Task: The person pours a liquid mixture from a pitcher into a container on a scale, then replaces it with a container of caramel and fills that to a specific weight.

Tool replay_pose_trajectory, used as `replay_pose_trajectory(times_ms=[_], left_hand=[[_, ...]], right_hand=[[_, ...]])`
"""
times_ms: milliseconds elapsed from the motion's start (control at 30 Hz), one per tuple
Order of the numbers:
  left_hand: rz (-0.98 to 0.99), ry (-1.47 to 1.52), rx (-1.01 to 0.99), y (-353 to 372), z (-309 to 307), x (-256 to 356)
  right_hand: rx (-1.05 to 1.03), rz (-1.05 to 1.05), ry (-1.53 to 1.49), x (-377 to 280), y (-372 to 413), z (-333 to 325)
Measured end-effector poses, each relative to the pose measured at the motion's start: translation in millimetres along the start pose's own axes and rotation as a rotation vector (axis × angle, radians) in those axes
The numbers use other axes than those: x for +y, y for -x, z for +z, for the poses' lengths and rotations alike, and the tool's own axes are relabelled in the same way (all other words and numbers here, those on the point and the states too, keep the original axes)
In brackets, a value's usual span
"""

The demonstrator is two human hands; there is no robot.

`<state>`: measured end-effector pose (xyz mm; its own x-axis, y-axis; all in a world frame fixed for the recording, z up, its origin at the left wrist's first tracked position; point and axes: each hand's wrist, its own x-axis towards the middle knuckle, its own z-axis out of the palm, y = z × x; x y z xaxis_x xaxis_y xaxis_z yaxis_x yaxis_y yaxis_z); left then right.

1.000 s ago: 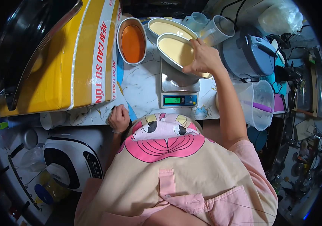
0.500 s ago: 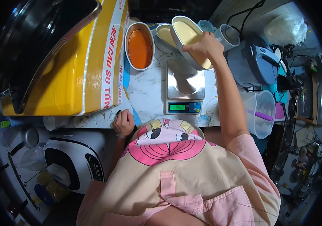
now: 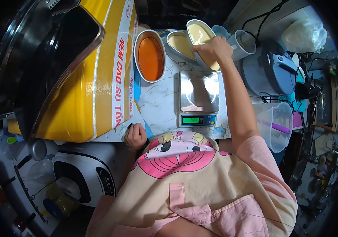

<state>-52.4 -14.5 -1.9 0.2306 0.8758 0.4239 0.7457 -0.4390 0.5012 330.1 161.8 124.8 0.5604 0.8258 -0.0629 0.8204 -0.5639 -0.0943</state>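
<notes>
Holding the near pale-filled mould (image 3: 201, 60) off the scale defines your current state. The yellow box (image 3: 70, 87) fills the upper left of the frame and borders the marble counter (image 3: 157, 106) that carries your work. At upper centre, the scale (image 3: 199, 93) stands upright on that counter, with its metal platform exposed. The held mould is beyond the platform's far right corner, at the top of the frame, tilted with its long side slanting down to the right. Whether its base touches the counter cannot be confirmed.

The second pale-filled mould (image 3: 180, 56) is just beside it on the left; the orange-filled mould (image 3: 149, 34) is farther left, next to the box.

Your right hand (image 3: 219, 49) grasps the held mould across its width, thumb on the near side and fingers over the far side. With the mould off the platform, your grip bears at least part of its load, and any added tilt could spill the filling. Your left hand (image 3: 136, 136) is curled at the counter edge; its contents are not discernible. The display (image 3: 190, 120) is lit green, its digits too small to verify.
</notes>
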Motion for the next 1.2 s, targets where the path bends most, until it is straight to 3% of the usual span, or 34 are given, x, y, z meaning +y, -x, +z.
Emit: replay_pose_trajectory(times_ms=[733, 833, 900, 967, 1033, 1133, 1200], left_hand=[[0.011, -0.021, -0.001, 4, 4, -3], [0.005, -0.025, -0.002, 5, 4, -3], [0.009, -0.028, -0.005, 4, 4, -3], [0.002, -0.023, 0.0, 4, 4, -3], [0.004, -0.022, -0.003, 4, 4, -2], [0.005, -0.022, 0.0, 5, 5, -2], [-0.02, -0.021, -0.005, 5, 4, 0]], right_hand=[[-0.153, 0.033, 0.013, -20, 8, -15], [0.011, 0.004, 0.026, -29, 18, -13], [0.442, -0.176, -0.081, -52, 36, -23], [0.222, -0.346, -0.345, -81, 61, -22], [-0.001, -0.337, -0.337, -114, 93, -17], [-0.115, -0.353, -0.241, -142, 105, 12], [-0.261, -0.241, -0.224, -155, 103, 24]])
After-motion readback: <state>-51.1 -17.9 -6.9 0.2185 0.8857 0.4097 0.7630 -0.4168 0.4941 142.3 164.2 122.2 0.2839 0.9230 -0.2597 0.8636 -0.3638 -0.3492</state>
